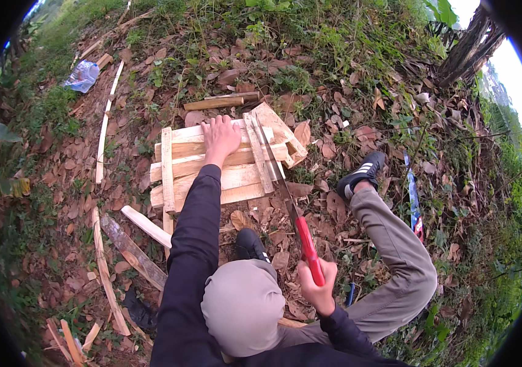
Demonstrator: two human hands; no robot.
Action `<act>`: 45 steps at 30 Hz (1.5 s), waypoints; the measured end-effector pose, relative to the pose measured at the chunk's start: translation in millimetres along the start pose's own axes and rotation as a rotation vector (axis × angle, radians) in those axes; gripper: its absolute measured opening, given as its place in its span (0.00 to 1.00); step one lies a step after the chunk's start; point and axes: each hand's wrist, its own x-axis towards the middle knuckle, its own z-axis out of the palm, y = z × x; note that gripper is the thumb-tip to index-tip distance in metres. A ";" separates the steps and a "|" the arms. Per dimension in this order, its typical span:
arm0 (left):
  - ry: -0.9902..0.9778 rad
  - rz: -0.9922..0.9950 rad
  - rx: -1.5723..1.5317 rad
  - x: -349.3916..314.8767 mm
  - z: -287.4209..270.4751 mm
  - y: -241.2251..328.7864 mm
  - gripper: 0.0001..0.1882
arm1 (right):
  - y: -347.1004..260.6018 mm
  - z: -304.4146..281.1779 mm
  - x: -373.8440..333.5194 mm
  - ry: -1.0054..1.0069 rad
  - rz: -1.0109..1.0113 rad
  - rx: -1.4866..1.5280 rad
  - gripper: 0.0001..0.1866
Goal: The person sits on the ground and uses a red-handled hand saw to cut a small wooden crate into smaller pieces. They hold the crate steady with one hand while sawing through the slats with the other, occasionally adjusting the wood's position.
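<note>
My left hand (219,136) presses down on a panel of pale wooden slats (203,164), its fingers spread toward the far edge. Two narrow crosspieces lie over the slats, a left crosspiece (167,168) and a right crosspiece (258,153). My right hand (318,287) is closed round the red handle of a handsaw (307,241). From there the saw's dark blade slants up and left to the panel's right end, along the right crosspiece. Whether its teeth are in the wood I cannot tell. Another piece of wood (276,125) sits under that end.
Beyond the panel lie short wood offcuts (218,102). Long strips (105,140) and a weathered board (132,251) are on the leafy ground at left, with a plastic bag (82,76) farther off. A blue-and-white long object (414,196) lies right of my bent leg (389,244).
</note>
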 end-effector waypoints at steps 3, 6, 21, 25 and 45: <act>-0.021 -0.008 -0.028 -1.0 -4.9 6.0 0.24 | 6.3 8.4 21.8 0.012 0.061 0.007 0.09; 0.015 -0.025 -0.044 -5.7 4.5 1.7 0.24 | 19.9 29.2 57.6 0.027 0.031 0.011 0.11; -0.010 -0.005 0.016 -1.4 -0.1 1.1 0.24 | -20.9 -9.2 -0.8 -0.019 -0.003 -0.062 0.09; 0.012 -0.009 -0.008 -2.3 -0.1 2.5 0.24 | -2.1 20.4 46.3 0.005 0.031 0.003 0.09; 0.060 -0.011 0.027 -3.1 2.0 10.9 0.23 | 13.2 20.4 56.4 0.040 0.003 0.000 0.14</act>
